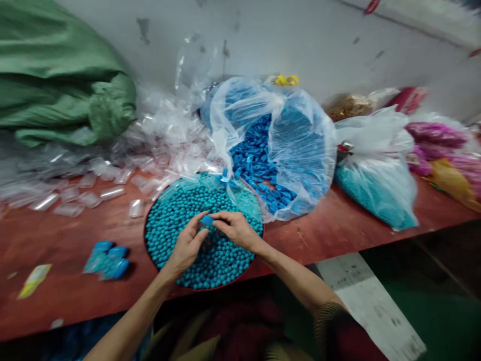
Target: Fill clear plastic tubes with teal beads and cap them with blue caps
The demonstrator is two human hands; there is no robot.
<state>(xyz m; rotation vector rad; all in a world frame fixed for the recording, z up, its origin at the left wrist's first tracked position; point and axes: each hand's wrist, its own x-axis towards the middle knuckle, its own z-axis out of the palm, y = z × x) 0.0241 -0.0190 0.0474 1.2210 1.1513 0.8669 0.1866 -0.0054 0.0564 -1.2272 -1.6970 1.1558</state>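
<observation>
Over a round basin [256, 254] of turquoise beads [221, 260], my two hands meet at a small blue cap [206, 220]. My right hand [237, 229] pinches the cap between thumb and fingertips from the right. From the left, my left hand [187, 246] curls thumb and fingers round a small clear container below the cap, mostly hidden and blurred. A few bead-filled containers with blue caps [108, 260] lie together on the red table left of the basin. Behind it, an opened plastic bag [300, 150] spills many blue caps [253, 150].
Clear empty containers [90, 199] are heaped at the back left beside a green sack [56, 75]. A tied bag of turquoise beads [376, 185] stands right, near pink packages [436, 135]. A yellow-white wrapper [34, 281] lies on the red table [75, 306].
</observation>
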